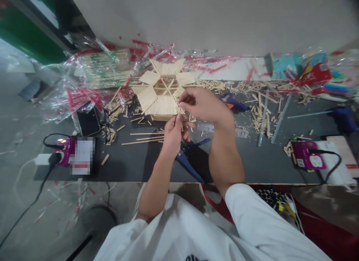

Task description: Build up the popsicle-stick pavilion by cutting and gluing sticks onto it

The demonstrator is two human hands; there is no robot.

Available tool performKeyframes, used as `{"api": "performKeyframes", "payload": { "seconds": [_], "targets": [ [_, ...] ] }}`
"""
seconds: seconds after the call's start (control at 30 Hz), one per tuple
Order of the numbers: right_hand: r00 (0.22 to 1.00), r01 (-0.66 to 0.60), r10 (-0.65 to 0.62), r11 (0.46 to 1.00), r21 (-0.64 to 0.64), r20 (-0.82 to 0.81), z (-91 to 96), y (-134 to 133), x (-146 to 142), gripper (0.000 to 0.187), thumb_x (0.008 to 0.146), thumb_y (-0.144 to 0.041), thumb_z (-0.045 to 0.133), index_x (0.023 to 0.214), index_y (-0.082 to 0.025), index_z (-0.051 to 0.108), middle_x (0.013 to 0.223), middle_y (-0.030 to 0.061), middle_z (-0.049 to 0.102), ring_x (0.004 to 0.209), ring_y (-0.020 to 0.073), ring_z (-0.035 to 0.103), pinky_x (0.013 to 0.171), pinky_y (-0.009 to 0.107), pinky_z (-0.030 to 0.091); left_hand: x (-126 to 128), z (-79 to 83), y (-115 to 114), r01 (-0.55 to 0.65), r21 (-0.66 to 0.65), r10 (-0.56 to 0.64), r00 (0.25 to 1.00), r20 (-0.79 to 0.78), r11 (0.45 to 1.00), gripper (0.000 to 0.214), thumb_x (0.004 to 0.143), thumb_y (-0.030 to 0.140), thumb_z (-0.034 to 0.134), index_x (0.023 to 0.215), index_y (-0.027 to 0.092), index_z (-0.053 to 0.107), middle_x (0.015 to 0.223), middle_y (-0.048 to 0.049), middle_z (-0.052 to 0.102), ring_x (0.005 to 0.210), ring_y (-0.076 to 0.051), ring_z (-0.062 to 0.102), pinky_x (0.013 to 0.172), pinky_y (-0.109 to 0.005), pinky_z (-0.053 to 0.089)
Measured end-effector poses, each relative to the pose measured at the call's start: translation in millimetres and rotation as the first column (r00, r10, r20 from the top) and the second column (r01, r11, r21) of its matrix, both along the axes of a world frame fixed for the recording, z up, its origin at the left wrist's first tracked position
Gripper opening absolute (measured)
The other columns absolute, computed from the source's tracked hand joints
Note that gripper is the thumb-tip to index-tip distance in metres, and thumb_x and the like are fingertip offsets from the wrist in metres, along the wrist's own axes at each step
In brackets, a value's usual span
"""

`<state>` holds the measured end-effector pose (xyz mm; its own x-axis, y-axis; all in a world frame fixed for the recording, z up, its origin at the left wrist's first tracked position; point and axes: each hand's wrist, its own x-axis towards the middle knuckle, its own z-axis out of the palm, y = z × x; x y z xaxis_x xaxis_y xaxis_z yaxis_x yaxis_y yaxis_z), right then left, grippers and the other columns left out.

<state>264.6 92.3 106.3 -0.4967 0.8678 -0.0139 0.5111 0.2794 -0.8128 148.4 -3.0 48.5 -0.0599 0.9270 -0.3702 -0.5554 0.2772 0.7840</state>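
A model built of thin wooden sticks (165, 105) stands at the middle of the table, with slatted panels fanned around an open, spoked centre. At its front right corner my right hand (199, 103) bends its fingers in a pinch; whatever lies between them is too small to make out. My left hand (174, 132) is just below, thumb and forefinger pinched by the model's front edge, the other fingers curled; what it holds is hidden. Several long loose sticks (144, 139) lie left of that hand. Blue-handled pliers (190, 166) rest under and beside my left wrist.
A blue and orange glue gun (235, 103) lies right of the model. Clear glue sticks (281, 119) and scattered stick offcuts (259, 117) are further right. Purple power sockets (304, 155) sit at both ends. Plastic-wrapped stick bundles (98, 68) fill the back left; a phone (82, 156) lies front left.
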Motion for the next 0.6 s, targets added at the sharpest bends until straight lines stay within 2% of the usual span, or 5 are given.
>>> {"api": "performKeyframes", "payload": {
  "seconds": [0.17, 0.33, 0.47, 0.6],
  "targets": [
    [0.999, 0.018, -0.018, 1.0, -0.001, 0.033, 2.6, -1.8, -2.6, 0.01, 0.088, -0.01, 0.068, 0.089, -0.02, 0.067, 0.085, 0.0025, 0.074, 0.079, 0.0177, 0.067, 0.078, 0.034, 0.052, -0.8, 0.0, 1.2, -0.004, -0.005, 0.004, 1.0, 0.009, 1.0, 0.03, 0.113, 0.032, 0.052, 0.087, 0.02, 0.062, 0.064, 0.004, 0.066, 0.035, -0.004, 0.036, 0.037, -0.021, 0.036],
    [0.998, 0.034, -0.034, 0.999, 0.011, 0.053, 2.5, -2.5, -4.8, 0.009, 0.088, -0.012, 0.07, 0.088, -0.02, 0.066, 0.086, 0.0027, 0.074, 0.079, 0.0177, 0.066, 0.076, 0.034, 0.051, -0.4, 2.7, 0.8, -0.006, -0.022, 0.006, 1.0, 0.025, 1.0, 0.032, 0.114, 0.027, 0.047, 0.087, 0.019, 0.062, 0.062, 0.0034, 0.065, 0.035, -0.004, 0.036, 0.037, -0.019, 0.034],
    [0.998, 0.041, -0.041, 0.999, 0.005, 0.055, 2.7, -3.3, -6.4, 0.011, 0.086, -0.011, 0.071, 0.087, -0.021, 0.065, 0.086, 0.0024, 0.073, 0.079, 0.0176, 0.067, 0.076, 0.034, 0.052, -1.3, 8.2, 0.5, -0.004, -0.065, 0.009, 0.997, 0.075, 0.998, 0.032, 0.114, 0.027, 0.048, 0.086, 0.018, 0.062, 0.056, 0.0062, 0.056, 0.036, -0.003, 0.032, 0.038, -0.016, 0.03],
    [0.995, 0.065, -0.065, 0.998, 0.008, 0.078, 2.5, -2.9, -8.0, 0.013, 0.084, -0.009, 0.07, 0.087, -0.02, 0.065, 0.085, 0.0023, 0.072, 0.078, 0.0176, 0.066, 0.076, 0.034, 0.051, -5.0, 17.0, 1.8, 0.027, -0.123, -0.003, 0.981, 0.194, 0.992, 0.034, 0.113, 0.023, 0.046, 0.084, 0.017, 0.062, 0.052, 0.0081, 0.044, 0.036, -0.003, 0.027, 0.036, -0.015, 0.021]
  ]
}}
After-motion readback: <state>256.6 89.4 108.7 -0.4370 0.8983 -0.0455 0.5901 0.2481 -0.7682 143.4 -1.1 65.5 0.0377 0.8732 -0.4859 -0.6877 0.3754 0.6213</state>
